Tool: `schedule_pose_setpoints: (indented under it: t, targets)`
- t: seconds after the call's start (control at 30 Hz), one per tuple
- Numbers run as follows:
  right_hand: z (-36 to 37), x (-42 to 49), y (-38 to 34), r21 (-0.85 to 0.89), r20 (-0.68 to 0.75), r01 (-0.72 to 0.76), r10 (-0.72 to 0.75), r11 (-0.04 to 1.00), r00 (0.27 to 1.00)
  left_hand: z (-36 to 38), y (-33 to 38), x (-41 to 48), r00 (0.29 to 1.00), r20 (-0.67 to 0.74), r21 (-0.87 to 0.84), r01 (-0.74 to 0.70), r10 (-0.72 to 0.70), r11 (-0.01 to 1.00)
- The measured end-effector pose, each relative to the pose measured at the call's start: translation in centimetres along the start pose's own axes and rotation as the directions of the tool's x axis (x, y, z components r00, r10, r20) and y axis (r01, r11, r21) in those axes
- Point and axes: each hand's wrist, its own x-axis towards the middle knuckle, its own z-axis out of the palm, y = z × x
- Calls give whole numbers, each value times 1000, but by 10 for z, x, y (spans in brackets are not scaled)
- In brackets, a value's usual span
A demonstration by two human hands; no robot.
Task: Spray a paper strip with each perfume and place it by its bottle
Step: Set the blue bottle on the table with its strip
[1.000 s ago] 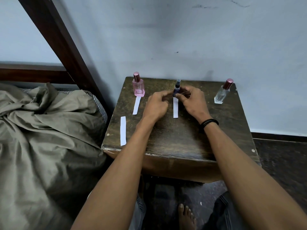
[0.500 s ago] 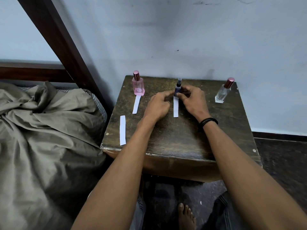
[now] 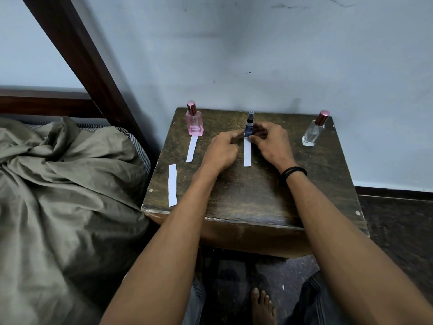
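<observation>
Change: almost none since a second earlier; both hands stayed at the blue bottle (image 3: 249,127).
Left hand (image 3: 221,150): curled, seemingly touching its side.
Right hand (image 3: 269,141): fingers pinched its base.
Middle strip (image 3: 247,152): lay on the worktop (image 3: 257,195), touching that bottle.
Meaning: second placement nearly finished; spare strip (image 3: 172,185) and clear bottle (image 3: 312,132) remained.

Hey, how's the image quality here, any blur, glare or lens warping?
Head view: dim, soft light, no glare; wide-angle warping bends the bed post; the blue bottle between left hand and right hand looks slightly soft.

The blue bottle's (image 3: 248,127) base and the middle strip's (image 3: 247,151) far end were hidden behind the fingertips of the left hand (image 3: 222,150) and right hand (image 3: 271,143), leaving their grip unclear.
</observation>
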Motion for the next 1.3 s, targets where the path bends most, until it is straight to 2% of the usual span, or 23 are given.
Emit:
schedule_pose_setpoints:
  t: [0.23,0.47,0.63,0.87,1.1,1.3]
  targets:
    - [-3,1,1,6,27,-13,13,1000,1000,-5,1,-2,1000,-4,4,-15,15,1000]
    - [-9,0,-2,38,62,-44,42,998,997,-8,-4,-3,997,-81,20,-3,4,1000]
    - [-9,-6,-5,45,11,-78,77,996,997,-10,-5,-13,992,-123,85,-29,40,996]
    - [-16,-29,-12,-14,-104,-214,211,977,972,-19,-8,-48,982,-166,168,-60,89,984]
    - [-16,-63,-23,-174,42,-68,76,982,996,-19,-18,-78,982,-136,281,-87,129,956]
    - [-12,-88,-29,-362,82,94,-68,927,994,-16,-18,-96,984,-99,295,-115,150,949]
